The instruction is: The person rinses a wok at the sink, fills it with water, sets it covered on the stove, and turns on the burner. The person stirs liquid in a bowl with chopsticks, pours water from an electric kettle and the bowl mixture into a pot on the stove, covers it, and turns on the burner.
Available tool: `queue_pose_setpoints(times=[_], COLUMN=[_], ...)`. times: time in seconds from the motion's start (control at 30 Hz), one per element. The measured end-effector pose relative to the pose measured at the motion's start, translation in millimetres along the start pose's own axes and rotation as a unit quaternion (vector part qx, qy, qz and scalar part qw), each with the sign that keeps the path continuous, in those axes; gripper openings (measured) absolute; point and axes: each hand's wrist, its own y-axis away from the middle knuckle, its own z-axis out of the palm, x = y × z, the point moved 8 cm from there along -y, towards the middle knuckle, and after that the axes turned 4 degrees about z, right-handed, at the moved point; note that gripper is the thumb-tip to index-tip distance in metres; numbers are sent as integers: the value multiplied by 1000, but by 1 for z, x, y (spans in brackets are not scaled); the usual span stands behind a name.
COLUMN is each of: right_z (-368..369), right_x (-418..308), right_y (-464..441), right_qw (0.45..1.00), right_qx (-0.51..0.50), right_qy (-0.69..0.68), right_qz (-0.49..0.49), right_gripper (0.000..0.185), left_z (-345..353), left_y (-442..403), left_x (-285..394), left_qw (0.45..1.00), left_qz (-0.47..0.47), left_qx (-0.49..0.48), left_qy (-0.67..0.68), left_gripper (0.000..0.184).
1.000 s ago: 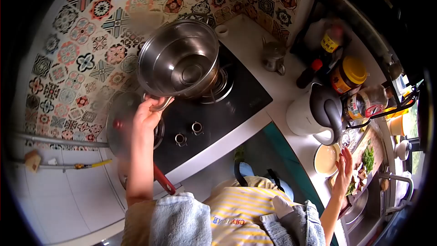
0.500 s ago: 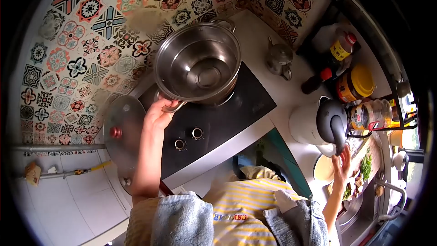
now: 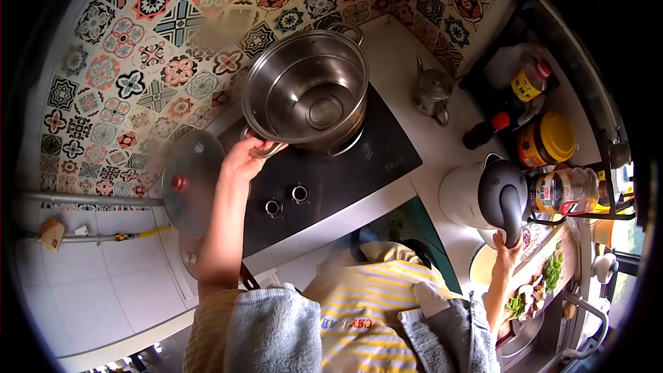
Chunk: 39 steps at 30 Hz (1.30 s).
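Note:
A large stainless steel pot (image 3: 311, 86) stands on the black cooktop (image 3: 290, 228), its bowl bare inside. My left hand (image 3: 243, 159) is closed around the pot's near loop handle. On the right counter is a white electric kettle (image 3: 459, 190) with a dark grey lid and handle. My right hand (image 3: 506, 254) is at the lower end of the kettle's handle, thumb on one side and fingers on the other. Behind my left arm, a glass lid (image 3: 197, 197) with a red knob leans against the tiled wall.
A small metal teapot (image 3: 434, 90) stands behind the cooktop. Sauce bottles and a yellow-lidded jar (image 3: 545, 139) line the right side. Chopped greens (image 3: 552, 269) lie on a cutting board by the sink faucet (image 3: 594, 318). A pale round container (image 3: 482, 262) sits below the kettle.
My right hand has shifted left and slightly down, bringing thumb and fingers to either side of the kettle's handle end. My left hand still holds the pot handle; the view has shifted slightly.

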Motion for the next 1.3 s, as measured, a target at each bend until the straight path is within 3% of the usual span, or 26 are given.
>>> queue_pose_setpoints(times=[0.13,0.23,0.37,0.4,0.53,0.63,0.83,0.87,1.0,1.07,1.13,1.3], right_z=[2,1,6,6,4,10,74,83,118,140,162,216], right_x=[2,1,-33,-33,-87,-143,-285,-300,-360,-392,-410,-443], right_y=[0,-1,9,6,11,5,27,29,45,64,65,80], right_qw=[998,997,992,990,990,991,958,953,928,908,872,793], right_qx=[-19,-7,20,-3,7,-30,-198,-216,-228,-206,-217,-223], right_qy=[-61,-74,-117,-135,-141,-113,-59,-42,77,135,227,340], right_qz=[11,36,29,39,23,-57,-198,-210,-284,-338,-377,-454], right_gripper=[61,72,74,76,75,77,44,43,44,40,33,29], left_z=[6,2,-12,-21,-22,-33,-13,-1,-33,-30,-35,-73], left_y=[5,-7,-9,-21,-17,-25,-8,4,58,106,153,229], left_x=[3,4,7,6,15,20,23,29,65,90,105,114], left_qw=[1000,993,999,998,998,998,997,1000,970,937,913,859], left_qz=[-15,-27,-19,-37,-14,-2,-10,6,197,330,392,500], left_qx=[24,-109,43,-33,55,56,66,7,132,83,78,92], left_qy=[-6,23,17,34,16,-7,34,14,-62,-80,-80,-55], left_gripper=[15,17,26,27,29,30,25,28,37,33,14,15])
